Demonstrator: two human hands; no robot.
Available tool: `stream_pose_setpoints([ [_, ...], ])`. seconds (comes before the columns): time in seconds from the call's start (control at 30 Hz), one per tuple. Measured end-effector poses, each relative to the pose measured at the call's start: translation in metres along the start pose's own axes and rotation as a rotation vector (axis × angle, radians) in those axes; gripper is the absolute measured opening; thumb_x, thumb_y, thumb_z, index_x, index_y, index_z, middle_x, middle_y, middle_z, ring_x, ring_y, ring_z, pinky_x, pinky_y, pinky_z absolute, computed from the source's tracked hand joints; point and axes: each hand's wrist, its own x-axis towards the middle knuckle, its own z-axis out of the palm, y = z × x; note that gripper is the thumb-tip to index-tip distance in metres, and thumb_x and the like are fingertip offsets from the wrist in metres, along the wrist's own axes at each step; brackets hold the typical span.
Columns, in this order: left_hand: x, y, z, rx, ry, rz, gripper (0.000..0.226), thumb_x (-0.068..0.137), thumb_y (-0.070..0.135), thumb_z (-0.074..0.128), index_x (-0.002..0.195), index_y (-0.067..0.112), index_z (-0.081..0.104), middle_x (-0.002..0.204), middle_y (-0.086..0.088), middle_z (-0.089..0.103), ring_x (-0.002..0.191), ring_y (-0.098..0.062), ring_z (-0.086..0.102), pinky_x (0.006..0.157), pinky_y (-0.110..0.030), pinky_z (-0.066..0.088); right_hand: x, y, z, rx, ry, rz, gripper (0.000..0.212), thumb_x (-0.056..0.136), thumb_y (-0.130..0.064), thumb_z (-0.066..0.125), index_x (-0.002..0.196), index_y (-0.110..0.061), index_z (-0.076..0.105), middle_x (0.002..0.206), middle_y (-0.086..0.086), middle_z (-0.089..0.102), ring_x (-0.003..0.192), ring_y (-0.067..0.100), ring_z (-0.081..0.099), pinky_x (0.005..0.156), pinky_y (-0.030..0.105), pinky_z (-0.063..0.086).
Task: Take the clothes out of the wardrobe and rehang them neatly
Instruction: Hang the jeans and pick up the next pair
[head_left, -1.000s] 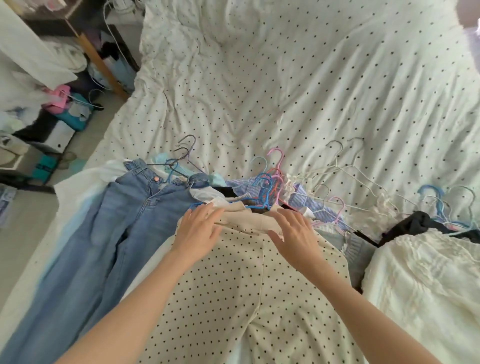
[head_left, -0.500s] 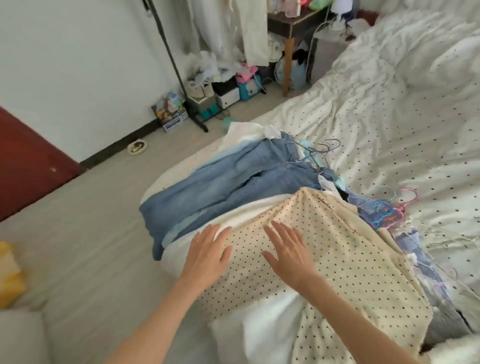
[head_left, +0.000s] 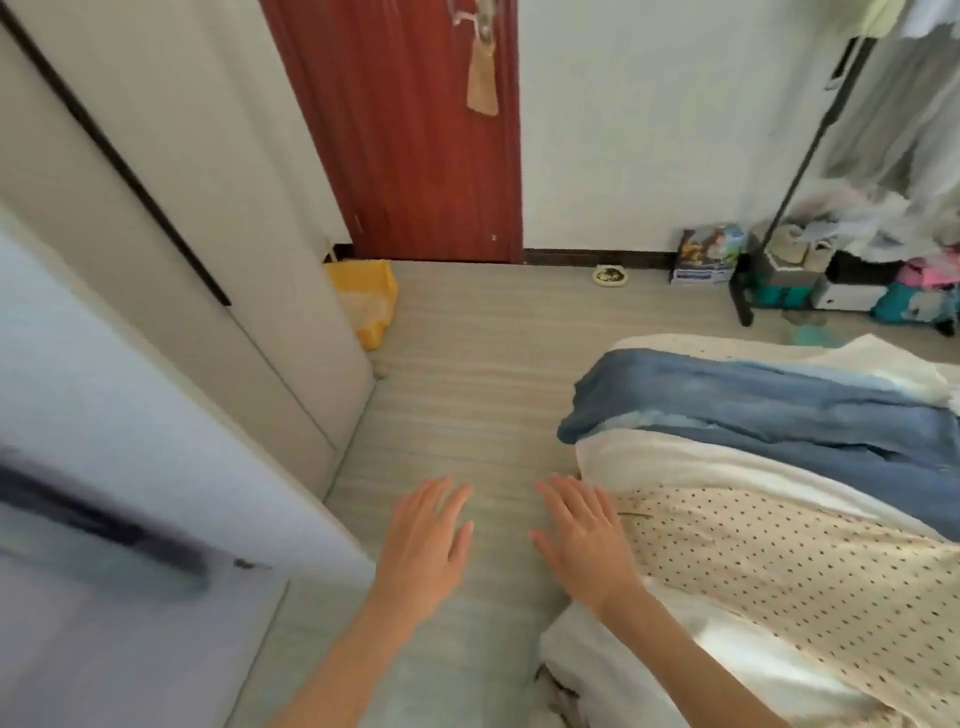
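Both hands hover empty with straight, spread fingers. My left hand (head_left: 426, 540) is over the bare floor. My right hand (head_left: 587, 535) is at the bed's edge, beside the cream polka-dot garment (head_left: 779, 566) lying on the bed. Blue jeans (head_left: 753, 410) lie farther back on the bed, their legs hanging toward the floor. The wardrobe (head_left: 171, 270) stands at the left with its pale doors, one door (head_left: 104, 467) close and blurred in the foreground.
A red door (head_left: 410, 130) is straight ahead. A yellow bin (head_left: 369, 301) sits by the wardrobe's corner. A black clothes rack (head_left: 795, 176) with hanging clothes, boxes and a small dish (head_left: 610, 275) stand along the far wall.
The view has swung left from the bed toward the wardrobe and door. Both hands have left the polka-dot garment and now hover over the floor and the bed's edge.
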Motion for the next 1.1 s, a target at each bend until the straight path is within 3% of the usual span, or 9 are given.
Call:
stream_pose_setpoints([
  [0.1,-0.045,-0.036,-0.024,0.041,0.070,-0.183,0.040,0.083,0.035,0.040,0.120,0.021,0.048,0.113,-0.010,0.065,0.108,-0.027,0.057,0.092,-0.035,0.044,0.011,-0.055,0.013,0.055,-0.103,-0.142,0.048,0.082,-0.046,0.037,0.121,-0.021,0.048,0.114,0.001,0.065,0.105,0.020,0.063,0.099,0.038,0.031],
  [0.2,-0.081,-0.067,-0.049,0.101,0.088,-0.368,0.040,0.082,0.035,0.039,0.119,0.021,0.047,0.113,-0.009,0.065,0.103,-0.028,0.064,0.079,-0.045,0.053,0.030,-0.105,0.025,0.103,-0.189,-0.317,0.050,0.081,-0.047,0.037,0.122,-0.020,0.049,0.116,0.002,0.065,0.106,0.021,0.063,0.096,0.038,0.041],
  [0.27,-0.096,-0.087,-0.065,0.126,0.132,-0.492,0.041,0.083,0.034,0.038,0.121,0.020,0.048,0.115,-0.011,0.064,0.105,-0.031,0.062,0.081,-0.047,0.052,0.050,-0.138,0.027,0.178,-0.220,-0.425,0.051,0.079,-0.046,0.039,0.122,-0.019,0.046,0.112,0.003,0.066,0.102,0.022,0.064,0.095,0.037,0.038],
  [0.33,-0.108,-0.102,-0.080,0.133,0.163,-0.598,0.041,0.084,0.033,0.038,0.121,0.019,0.047,0.116,-0.014,0.062,0.106,-0.034,0.061,0.083,-0.049,0.051,0.070,-0.164,0.031,0.203,-0.234,-0.532,0.051,0.077,-0.044,0.040,0.120,-0.017,0.048,0.107,0.004,0.067,0.097,0.023,0.065,0.089,0.036,0.049],
  [0.47,-0.126,-0.109,-0.094,0.196,0.224,-0.772,0.044,0.082,0.032,0.039,0.119,0.015,0.056,0.112,-0.012,0.064,0.103,-0.031,0.063,0.080,-0.044,0.052,0.104,-0.212,0.029,0.289,-0.319,-0.659,0.053,0.079,-0.043,0.041,0.120,-0.013,0.057,0.111,0.008,0.066,0.098,0.025,0.065,0.082,0.040,0.054],
  [0.63,-0.138,-0.122,-0.105,0.208,0.294,-0.868,0.039,0.082,0.033,0.038,0.118,0.021,0.045,0.110,-0.006,0.065,0.109,-0.020,0.048,0.079,-0.035,0.053,0.129,-0.262,0.030,0.343,-0.400,-0.787,0.055,0.083,-0.044,0.039,0.121,-0.009,0.059,0.117,0.011,0.064,0.106,0.028,0.063,0.083,0.042,0.053],
  [0.83,-0.169,-0.162,-0.123,0.241,0.364,-0.971,0.038,0.083,0.031,0.039,0.118,0.019,0.046,0.111,-0.007,0.063,0.108,-0.020,0.048,0.082,-0.032,0.049,0.146,-0.329,0.046,0.397,-0.480,-0.868,0.068,0.085,-0.048,0.024,0.135,-0.008,0.047,0.136,0.015,0.050,0.126,0.032,0.046,0.105,0.043,0.036],
  [1.0,-0.198,-0.215,-0.129,0.161,0.357,-1.077,0.038,0.084,0.032,0.039,0.117,0.018,0.051,0.110,-0.007,0.064,0.103,-0.026,0.060,0.079,-0.038,0.053,0.158,-0.398,0.065,0.420,-0.565,-0.894,0.052,0.098,-0.037,0.038,0.145,-0.017,0.029,0.150,0.004,0.032,0.138,0.020,0.026,0.112,0.027,0.019],
  [1.1,-0.214,-0.262,-0.136,0.129,0.311,-1.099,0.037,0.082,0.032,0.039,0.112,0.017,0.057,0.105,-0.007,0.067,0.097,-0.026,0.065,0.074,-0.039,0.055,0.173,-0.451,0.081,0.466,-0.577,-0.848,0.050,0.098,-0.034,0.040,0.144,-0.016,0.030,0.149,0.003,0.033,0.138,0.018,0.027,0.110,0.023,0.018],
])
